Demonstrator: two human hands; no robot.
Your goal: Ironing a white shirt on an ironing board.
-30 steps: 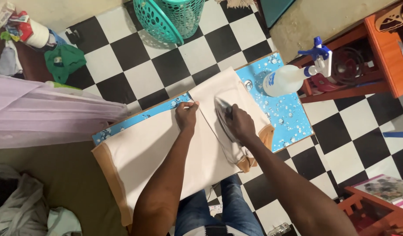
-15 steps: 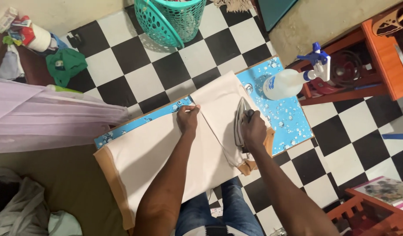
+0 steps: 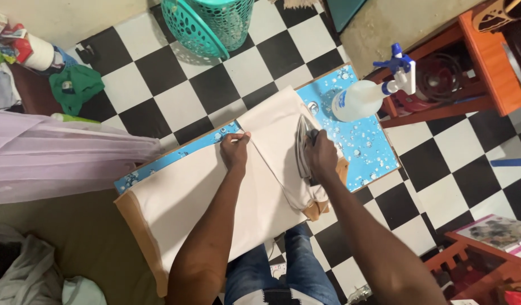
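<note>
The right hand [image 3: 321,155] is clamped around the handle of a clothes iron [image 3: 302,148], whose soleplate sits on the folded-over part of a cream garment with tan trim [image 3: 181,197]. The left hand [image 3: 235,151] lies flat, fingers together and gripping nothing, pinning the cloth's far edge just to the left of the iron. The garment is spread on a worktop [image 3: 368,141] covered in blue bubble-print, with most of its length stretching away to the left of the left hand and hanging off the near-left corner.

Beyond the right hand, a white spray bottle with a blue trigger [image 3: 365,96] stands on the worktop's far corner, apart from the iron. Farther off, past both hands, a teal laundry basket [image 3: 212,22] stands on the checkered floor [image 3: 159,73].

Judging by how things lie, the broad panel to the left of the left hand looks smooth and flat, so much of the pressing appears done. The folded section under the iron is the part in hand, and the bunched tan hem near the right wrist still looks unpressed.
</note>
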